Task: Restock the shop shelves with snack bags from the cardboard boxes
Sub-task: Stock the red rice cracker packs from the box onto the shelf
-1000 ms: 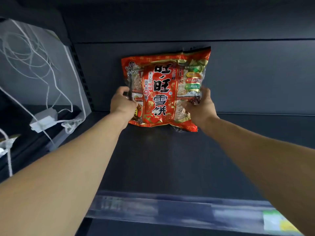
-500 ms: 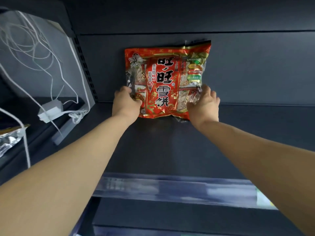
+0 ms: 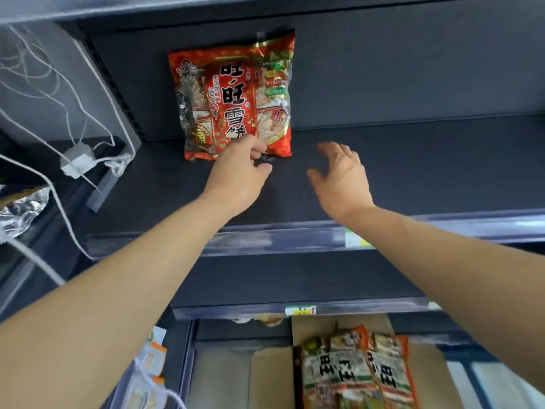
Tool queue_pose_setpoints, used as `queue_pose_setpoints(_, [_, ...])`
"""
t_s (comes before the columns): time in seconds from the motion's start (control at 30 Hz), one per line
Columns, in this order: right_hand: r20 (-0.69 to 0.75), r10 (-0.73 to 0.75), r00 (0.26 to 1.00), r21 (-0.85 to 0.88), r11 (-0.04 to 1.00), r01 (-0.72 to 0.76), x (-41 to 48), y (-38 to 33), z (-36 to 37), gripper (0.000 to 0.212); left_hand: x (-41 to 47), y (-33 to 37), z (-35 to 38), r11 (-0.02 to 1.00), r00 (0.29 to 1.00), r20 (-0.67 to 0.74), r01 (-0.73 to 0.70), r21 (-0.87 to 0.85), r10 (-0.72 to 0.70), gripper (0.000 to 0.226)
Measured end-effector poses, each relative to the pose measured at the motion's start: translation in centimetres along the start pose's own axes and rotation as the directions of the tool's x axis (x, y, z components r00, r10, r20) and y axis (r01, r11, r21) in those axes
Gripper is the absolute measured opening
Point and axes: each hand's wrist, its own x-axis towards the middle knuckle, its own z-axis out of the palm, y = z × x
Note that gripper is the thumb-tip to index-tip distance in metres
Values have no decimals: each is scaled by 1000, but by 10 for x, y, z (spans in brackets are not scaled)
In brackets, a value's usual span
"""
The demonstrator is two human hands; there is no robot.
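The left grip (image 3: 239, 175) is at the bottom edge of the red snack bag (image 3: 236, 98). Its bent fingers (image 3: 256, 147) touch the front of the bag. I cannot tell if they pinch the edge or only steady it. It looks like the hand is there so the bag does not slip or fall forward.

The right grip (image 3: 343, 178) is open, with its fingers spread. It holds nothing and hangs over the shelf (image 3: 427, 166), near the bag but apart from it.

The bag stands up tall at the back of the shelf. It seems to lean on the back wall (image 3: 413, 69), so its front faces out where shoppers can see it. I think this bag is almost put away.

The bag is near the left end, close to the side post (image 3: 115, 93). A white plug (image 3: 77, 160) with wires lies past that end. To the right there is lots of bare shelf for more bags. At the front edge runs a clear price strip (image 3: 265, 239); the arms must pass over it.

Down below, a cardboard box (image 3: 424, 364) has more snack bags (image 3: 354, 376) in it.
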Motion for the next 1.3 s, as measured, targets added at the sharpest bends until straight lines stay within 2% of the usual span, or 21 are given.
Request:
queue_pose_setpoints(0.2, [6, 61, 998, -55, 997, -61, -59, 72, -99, 45, -56, 114, 65, 994, 980, 167, -100, -44, 106, 29])
queue_pose_setpoints(0.4, [-17, 214, 977, -187, 959, -213, -140, 201, -227, 42, -126, 256, 163, 969, 895, 373, -208, -136, 245, 25])
queue_pose_setpoints(0.5, [-56, 343, 938, -208, 915, -347, -187, 269, -293, 42, -170, 330, 220, 952, 834, 464, -225, -206, 298, 25])
queue_pose_setpoints(0.67, [-34, 580, 814, -222, 790, -572, -256, 388, -379, 38, -237, 442, 321, 939, 720, 614, -171, -297, 325, 25])
queue_pose_setpoints(0.8, [61, 712, 699, -229, 692, -685, -290, 456, -418, 33, -263, 486, 394, 976, 657, 729, -52, -210, 192, 32])
queue_pose_setpoints(0.93, [220, 754, 619, -280, 657, -700, -301, 498, -417, 36, -269, 482, 445, 989, 665, 739, 150, 7, -107, 23])
queue_pose_setpoints(1.0, [288, 763, 579, -284, 645, -709, -298, 515, -407, 38, -268, 471, 463, 946, 661, 690, 303, 115, -295, 40])
queue_pose_setpoints(1.07, [357, 765, 536, -301, 638, -709, -292, 527, -398, 45, -267, 460, 476, 854, 593, 655, 494, 163, -469, 65])
queue_pose_setpoints(1.17, [435, 759, 484, -335, 635, -696, -282, 536, -385, 61, -267, 445, 489, 754, 488, 667, 634, 172, -563, 73])
queue_pose_setpoints(1.3, [543, 742, 392, -270, 597, -755, -278, 559, -364, 80, -260, 435, 497, 697, 445, 677, 703, 142, -587, 46])
